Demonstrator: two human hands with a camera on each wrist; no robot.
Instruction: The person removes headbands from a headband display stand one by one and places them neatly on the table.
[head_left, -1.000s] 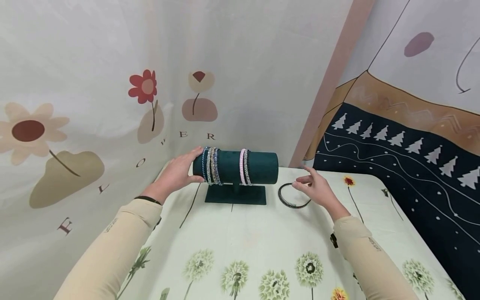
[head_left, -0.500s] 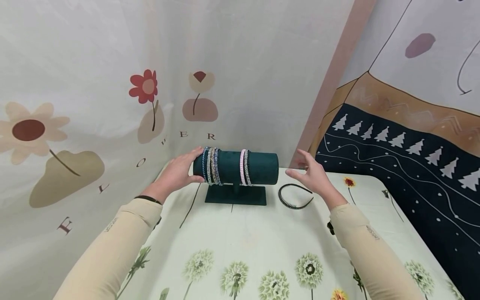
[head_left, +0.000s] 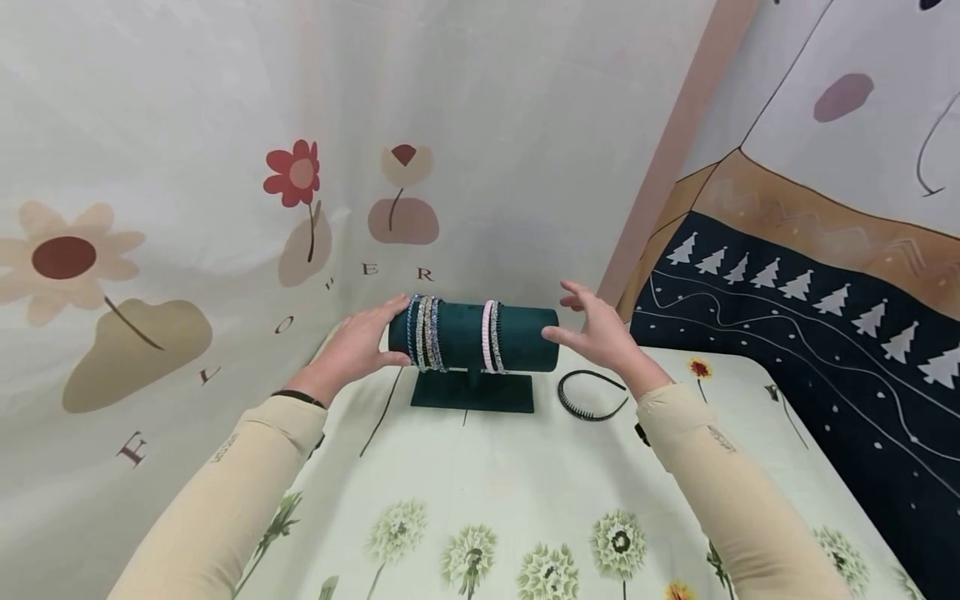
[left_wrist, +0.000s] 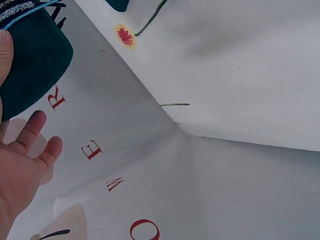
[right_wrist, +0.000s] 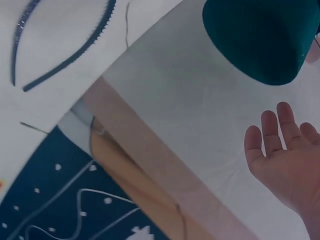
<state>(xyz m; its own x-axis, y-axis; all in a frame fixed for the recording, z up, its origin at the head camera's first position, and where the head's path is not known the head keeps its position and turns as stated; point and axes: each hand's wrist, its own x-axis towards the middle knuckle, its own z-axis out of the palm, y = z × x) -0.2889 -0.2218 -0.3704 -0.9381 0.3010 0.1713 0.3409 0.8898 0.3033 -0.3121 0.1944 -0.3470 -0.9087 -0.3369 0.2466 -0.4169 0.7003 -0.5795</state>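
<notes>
Flower-printed tablecloth [head_left: 495, 471], pale lettered backdrop [head_left: 517, 158], probably fabric.

Plain dark teal colours the display stand [head_left: 460, 329], banded at one end by a headband cluster [head_left: 426, 333] in blue and glittering silver, and farther along by a pale pink headband [head_left: 486, 337] and a sparkling grey headband [head_left: 494, 337]; the loose headband [head_left: 570, 407] is black. The counter [head_left: 480, 467] is whitish green, printed with green blooms (and a few red-and-yellow ones). Behind, a pale grey wall cloth [head_left: 510, 167] shows red and peach flowers with reddish-brown letters, while a navy panel [head_left: 750, 321] carries white trees and dots.
</notes>
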